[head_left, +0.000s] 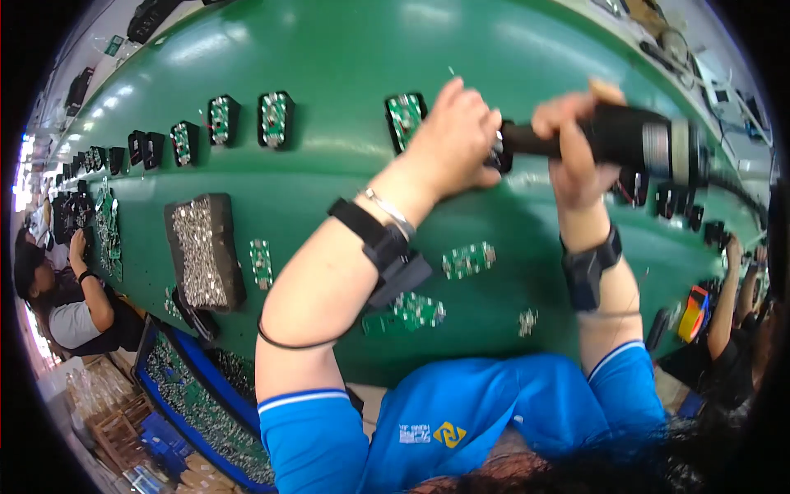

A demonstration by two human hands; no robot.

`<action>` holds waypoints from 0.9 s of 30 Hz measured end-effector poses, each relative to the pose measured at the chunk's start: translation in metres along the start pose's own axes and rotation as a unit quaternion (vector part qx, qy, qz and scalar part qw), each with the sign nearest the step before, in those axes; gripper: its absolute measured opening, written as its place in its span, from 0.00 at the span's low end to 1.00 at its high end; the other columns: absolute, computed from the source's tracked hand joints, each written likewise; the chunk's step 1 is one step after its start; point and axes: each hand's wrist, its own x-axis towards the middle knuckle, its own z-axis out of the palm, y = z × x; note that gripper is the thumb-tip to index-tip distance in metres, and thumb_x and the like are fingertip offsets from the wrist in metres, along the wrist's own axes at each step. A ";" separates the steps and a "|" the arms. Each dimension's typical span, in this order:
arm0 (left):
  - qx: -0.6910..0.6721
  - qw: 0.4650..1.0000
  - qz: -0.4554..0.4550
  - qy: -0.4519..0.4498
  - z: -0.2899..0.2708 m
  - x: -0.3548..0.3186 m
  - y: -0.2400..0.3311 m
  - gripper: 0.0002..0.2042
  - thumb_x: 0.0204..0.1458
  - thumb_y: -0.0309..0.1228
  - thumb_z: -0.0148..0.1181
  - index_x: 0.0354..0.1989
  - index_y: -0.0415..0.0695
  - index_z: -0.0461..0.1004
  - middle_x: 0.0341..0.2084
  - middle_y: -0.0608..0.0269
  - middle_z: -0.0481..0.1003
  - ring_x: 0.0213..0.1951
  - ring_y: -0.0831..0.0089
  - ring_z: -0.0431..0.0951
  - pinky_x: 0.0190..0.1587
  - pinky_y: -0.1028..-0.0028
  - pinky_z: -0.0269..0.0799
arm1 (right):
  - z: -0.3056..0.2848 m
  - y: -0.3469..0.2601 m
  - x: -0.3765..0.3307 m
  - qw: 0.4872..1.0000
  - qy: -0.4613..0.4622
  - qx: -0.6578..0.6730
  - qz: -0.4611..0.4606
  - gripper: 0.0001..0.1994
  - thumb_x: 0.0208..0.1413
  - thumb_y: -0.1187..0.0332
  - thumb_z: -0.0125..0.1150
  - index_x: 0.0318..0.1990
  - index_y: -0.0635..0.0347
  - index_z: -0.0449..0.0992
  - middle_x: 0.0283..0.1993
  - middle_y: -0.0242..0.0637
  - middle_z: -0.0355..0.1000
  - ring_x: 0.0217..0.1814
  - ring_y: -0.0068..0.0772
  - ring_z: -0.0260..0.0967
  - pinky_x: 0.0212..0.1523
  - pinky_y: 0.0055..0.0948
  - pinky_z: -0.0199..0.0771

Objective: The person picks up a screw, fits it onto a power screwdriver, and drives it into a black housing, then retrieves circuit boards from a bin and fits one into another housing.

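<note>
My right hand [576, 140] is wrapped around a black electric screwdriver [625, 136], slightly blurred, with its cord trailing to the right. The tool lies nearly level, its tip pointing left at my left hand [461, 136]. That hand is closed on a small dark housing [499, 155], mostly hidden behind the fingers and the tool's tip. Just left of my left hand stands a black housing [406, 115] with a green circuit board in it. Below my forearms lie loose green circuit boards [469, 261] and a small heap of metal parts [527, 321].
Black housings with boards [274, 119] run in a row to the left. A dark block filled with small metal pieces [202, 251] sits by a loose board [261, 263]. A blue-edged bin [177, 354] holds many boards. Co-workers [78, 309] are at both sides.
</note>
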 end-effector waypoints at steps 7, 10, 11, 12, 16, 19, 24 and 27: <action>0.108 0.990 -0.005 0.089 -0.020 -0.001 0.019 0.24 0.25 0.38 0.65 0.34 0.42 0.66 0.30 0.62 0.68 0.41 0.65 0.65 0.50 0.62 0.52 | -0.037 -0.078 0.004 0.991 0.092 0.095 -0.007 0.16 0.49 0.68 0.44 0.46 0.61 0.58 0.26 0.33 0.59 0.27 0.25 0.53 0.33 0.28 0.53; -0.014 1.000 -0.011 0.002 -0.042 -0.018 0.077 0.14 0.30 0.32 0.61 0.28 0.43 0.69 0.25 0.63 0.67 0.36 0.65 0.65 0.43 0.66 0.58 | -0.075 -0.106 -0.042 0.988 0.108 0.105 0.027 0.19 0.47 0.65 0.46 0.48 0.60 0.57 0.27 0.31 0.57 0.27 0.23 0.52 0.30 0.26 0.52; -0.072 0.994 -0.009 -0.082 -0.045 -0.030 0.103 0.11 0.32 0.30 0.59 0.26 0.43 0.69 0.23 0.63 0.66 0.34 0.65 0.65 0.41 0.67 0.59 | -0.082 -0.116 -0.055 0.988 0.122 0.086 0.040 0.21 0.47 0.66 0.46 0.49 0.60 0.56 0.27 0.32 0.57 0.27 0.23 0.52 0.30 0.25 0.52; -0.123 0.987 0.011 -0.104 -0.037 -0.047 0.122 0.12 0.31 0.29 0.60 0.28 0.43 0.70 0.24 0.64 0.67 0.33 0.66 0.65 0.39 0.68 0.59 | -0.088 -0.120 -0.071 0.986 0.135 0.086 0.050 0.21 0.47 0.66 0.47 0.49 0.60 0.55 0.27 0.32 0.57 0.27 0.23 0.53 0.29 0.25 0.52; -0.216 0.967 0.019 -0.132 0.000 -0.078 0.165 0.11 0.30 0.28 0.61 0.26 0.45 0.71 0.25 0.66 0.68 0.32 0.67 0.66 0.36 0.69 0.60 | -0.102 -0.131 -0.104 0.979 0.164 0.091 0.081 0.21 0.46 0.67 0.48 0.49 0.60 0.55 0.28 0.33 0.58 0.26 0.24 0.54 0.27 0.25 0.55; -0.191 0.975 -0.016 -0.112 0.012 -0.080 0.170 0.09 0.30 0.28 0.61 0.24 0.45 0.71 0.24 0.67 0.67 0.30 0.68 0.66 0.36 0.70 0.60 | -0.106 -0.136 -0.108 0.980 0.157 0.094 0.075 0.21 0.46 0.66 0.48 0.49 0.59 0.55 0.28 0.32 0.58 0.25 0.23 0.54 0.27 0.25 0.55; -0.178 0.980 0.010 -0.085 0.019 -0.086 0.170 0.08 0.31 0.27 0.61 0.23 0.45 0.71 0.23 0.68 0.67 0.29 0.68 0.66 0.36 0.70 0.61 | -0.110 -0.143 -0.111 0.977 0.172 0.106 0.064 0.22 0.45 0.66 0.50 0.49 0.58 0.56 0.26 0.31 0.58 0.23 0.22 0.54 0.24 0.22 0.55; -0.163 0.984 0.017 -0.067 0.016 -0.084 0.171 0.07 0.33 0.26 0.60 0.23 0.45 0.72 0.24 0.66 0.69 0.28 0.67 0.68 0.35 0.71 0.64 | -0.115 -0.149 -0.113 0.978 0.173 0.102 0.054 0.22 0.44 0.65 0.50 0.49 0.58 0.55 0.26 0.31 0.58 0.23 0.22 0.54 0.24 0.22 0.55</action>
